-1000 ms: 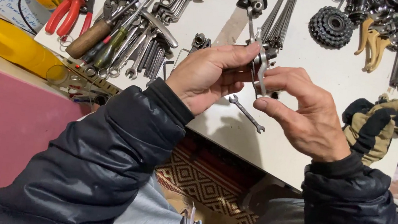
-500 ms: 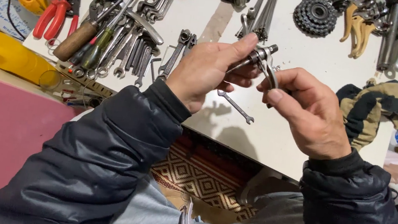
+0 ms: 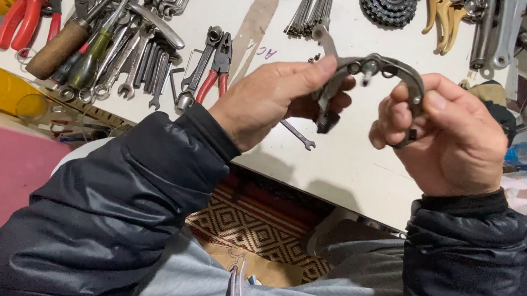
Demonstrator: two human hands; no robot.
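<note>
- A curved metal brake caliper (image 3: pixel 370 71) is held up between both hands, above the near edge of the white table (image 3: pixel 348 168).
- Left hand (image 3: pixel 276 103): thumb and fingers are closed in a pinch on the caliper's left arm; the thumb lies along the top of it.
- Right hand (image 3: pixel 449 134): the fingers are curled around the caliper's right arm, and the metal is hooked over the knuckles. The grip is closed.
- The caliper is seen arched, with small bolts at its top and a dark end hanging down between the hands.
- A small spanner (image 3: pixel 297 134) is seen flat on the table, just under the left hand, untouched.
- Red-handled pliers (image 3: pixel 218 69) are laid left of the left hand, beside a row of spanners (image 3: pixel 129 68).
- A wooden-handled screwdriver (image 3: pixel 61 49) and red-handled cutters (image 3: pixel 21 18) are noted further left.
- A bundle of spokes (image 3: pixel 315 4) and a toothed sprocket cluster (image 3: pixel 388 3) are placed at the far side of the table.
- A dark work glove (image 3: pixel 502 114) is partly hidden behind the right hand.
- Dark padded jacket sleeves are worn on both arms.
</note>
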